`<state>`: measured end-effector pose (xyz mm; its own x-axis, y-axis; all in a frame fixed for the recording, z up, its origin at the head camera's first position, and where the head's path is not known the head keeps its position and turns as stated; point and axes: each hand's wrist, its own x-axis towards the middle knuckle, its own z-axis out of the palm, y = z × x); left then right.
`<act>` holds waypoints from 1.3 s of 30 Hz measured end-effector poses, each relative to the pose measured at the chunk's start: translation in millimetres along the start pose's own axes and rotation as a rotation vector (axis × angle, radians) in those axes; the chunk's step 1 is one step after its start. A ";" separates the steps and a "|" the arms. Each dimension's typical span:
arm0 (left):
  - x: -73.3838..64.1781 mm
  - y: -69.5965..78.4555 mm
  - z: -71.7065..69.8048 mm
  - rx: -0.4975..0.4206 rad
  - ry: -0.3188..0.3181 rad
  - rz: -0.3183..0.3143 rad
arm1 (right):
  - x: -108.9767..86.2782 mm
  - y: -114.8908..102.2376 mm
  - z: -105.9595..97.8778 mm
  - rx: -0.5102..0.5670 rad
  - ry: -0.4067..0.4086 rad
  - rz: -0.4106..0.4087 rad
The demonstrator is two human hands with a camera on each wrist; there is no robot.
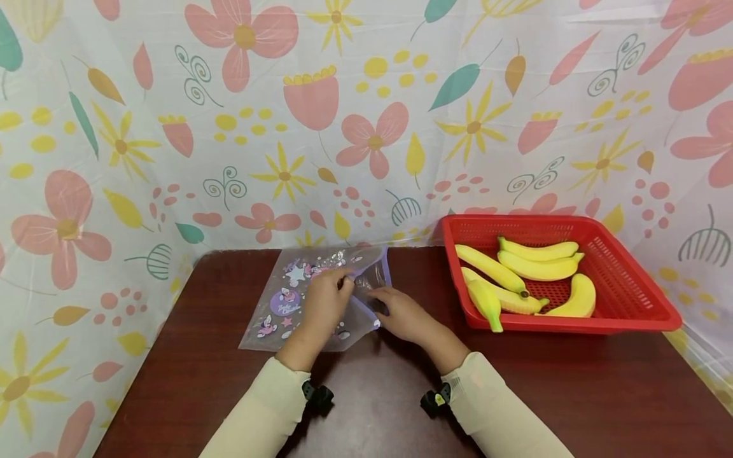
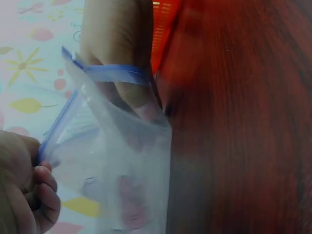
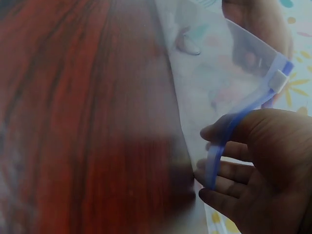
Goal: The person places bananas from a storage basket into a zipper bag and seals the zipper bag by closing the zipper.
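A clear slider zip bag (image 1: 286, 302) with cartoon prints and a purple-blue zip edge lies on the table, its mouth parted toward the right. My left hand (image 1: 326, 299) pinches the zip edge on one side of the mouth; in the left wrist view the left hand (image 2: 29, 185) has curled fingers at that edge. The fingers of my right hand (image 1: 409, 318) reach into the mouth. Close up in the right wrist view, the right hand (image 3: 263, 165) has its fingers spread, with the zip strip (image 3: 234, 122) crossing them. A white slider (image 3: 278, 81) sits near the bag's corner.
To the right stands a red plastic basket (image 1: 630, 296) holding several yellow bananas (image 1: 541, 266), one hanging over its front rim. The dark wooden table (image 1: 389, 407) meets a flower-printed cloth (image 1: 366, 83) at the back and sides.
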<state>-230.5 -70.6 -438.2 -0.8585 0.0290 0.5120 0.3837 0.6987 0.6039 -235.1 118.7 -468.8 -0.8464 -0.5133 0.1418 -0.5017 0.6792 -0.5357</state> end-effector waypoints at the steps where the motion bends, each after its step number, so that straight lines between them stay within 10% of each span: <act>1: 0.7 0.0 -1.3 -0.001 0.033 0.005 | 0.5 1.0 0.0 0.001 0.002 0.005; 8: 4.7 -0.9 -10.2 -0.039 0.199 0.006 | 1.4 4.8 -1.4 0.028 0.027 0.066; 17: 5.1 -0.8 -10.5 -0.117 0.055 -0.098 | 3.0 0.1 -10.1 0.028 0.067 0.025; 39: 2.3 -5.5 -0.3 -0.170 0.052 -0.122 | -46.3 -35.9 -50.6 -0.113 0.265 -0.016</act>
<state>-234.5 -74.6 -440.2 -0.8850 -0.0884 0.4571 0.3338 0.5639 0.7554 -186.9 144.6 -414.0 -0.8481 -0.3795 0.3697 -0.5193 0.7339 -0.4379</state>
